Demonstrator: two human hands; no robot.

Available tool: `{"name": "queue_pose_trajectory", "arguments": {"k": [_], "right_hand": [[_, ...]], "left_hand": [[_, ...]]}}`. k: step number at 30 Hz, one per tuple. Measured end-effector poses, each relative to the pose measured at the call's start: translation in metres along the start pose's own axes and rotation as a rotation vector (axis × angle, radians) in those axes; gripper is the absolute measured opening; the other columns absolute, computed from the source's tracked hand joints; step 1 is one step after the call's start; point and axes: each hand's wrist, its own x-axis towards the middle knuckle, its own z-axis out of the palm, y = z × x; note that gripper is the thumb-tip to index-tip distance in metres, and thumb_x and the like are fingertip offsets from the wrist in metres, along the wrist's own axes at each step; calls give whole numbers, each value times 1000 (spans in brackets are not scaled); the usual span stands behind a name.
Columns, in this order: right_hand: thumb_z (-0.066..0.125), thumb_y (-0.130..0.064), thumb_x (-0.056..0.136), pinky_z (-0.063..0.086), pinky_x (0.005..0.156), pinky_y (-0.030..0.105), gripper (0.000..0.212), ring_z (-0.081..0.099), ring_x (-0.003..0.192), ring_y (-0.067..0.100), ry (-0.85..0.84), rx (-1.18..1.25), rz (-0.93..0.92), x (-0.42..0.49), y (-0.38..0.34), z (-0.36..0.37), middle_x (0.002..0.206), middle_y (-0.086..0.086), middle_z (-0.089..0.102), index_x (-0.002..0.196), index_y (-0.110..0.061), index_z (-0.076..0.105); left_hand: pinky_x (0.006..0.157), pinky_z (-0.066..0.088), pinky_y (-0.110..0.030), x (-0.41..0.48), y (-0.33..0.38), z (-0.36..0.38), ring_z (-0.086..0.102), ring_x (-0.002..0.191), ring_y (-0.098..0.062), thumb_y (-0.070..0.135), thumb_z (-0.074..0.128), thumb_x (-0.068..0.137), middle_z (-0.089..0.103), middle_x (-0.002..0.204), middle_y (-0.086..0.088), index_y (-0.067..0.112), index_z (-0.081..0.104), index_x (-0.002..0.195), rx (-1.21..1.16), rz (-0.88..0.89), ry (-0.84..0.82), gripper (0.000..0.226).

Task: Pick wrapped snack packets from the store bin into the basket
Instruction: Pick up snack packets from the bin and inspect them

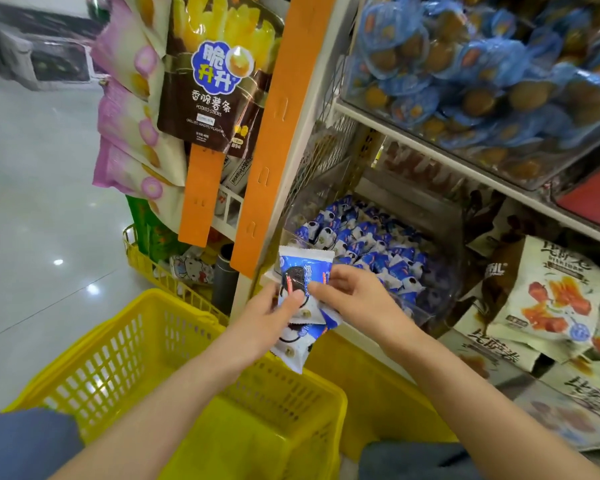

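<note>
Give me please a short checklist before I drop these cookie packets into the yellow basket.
1. Left hand grip on the cookie packets: thumb presses on the stack, ok.
2. Right hand grip: fingers pinch the upper part of the stack, ok.
3. Yellow basket under the packets, open top up: ok.
4. Number of packets held: cannot tell, they overlap.
5. Clear bin holds more packets: ok.
</note>
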Motion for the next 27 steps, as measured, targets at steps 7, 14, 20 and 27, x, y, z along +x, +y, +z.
{"name": "queue_pose_trajectory", "arguments": {"k": [7,14,20,27], "right_hand": [[63,-24,87,54,60,19,20,58,57,2,375,80,-41,46,-18,-36,72,4,60,84,-4,59],[67,-26,84,57,58,20,26,63,58,9,190,-305,253,100,3,-47,68,5,64,76,-2,61],[66,-28,85,55,70,27,52,67,64,23,36,-505,278,113,5,-29,40,2,50,45,-15,35],[62,-28,88,53,90,36,43,61,104,38,-25,-243,308,124,11,-22,121,34,52,88,16,59]], "left_hand": [[67,44,-16,10,-2,-20,62,92,-9,24,66,85,66,106,-2,14,62,112,-35,-31,122,29],[55,45,-10,23,-3,-33,66,73,2,19,68,83,68,97,3,22,53,104,-201,-17,302,26],[59,46,-12,29,-3,-33,66,85,-4,22,68,83,68,101,3,26,52,101,-216,5,325,25],[58,47,-10,33,-2,-33,66,89,-8,22,67,83,67,107,-2,20,50,112,-222,27,346,33]]}}
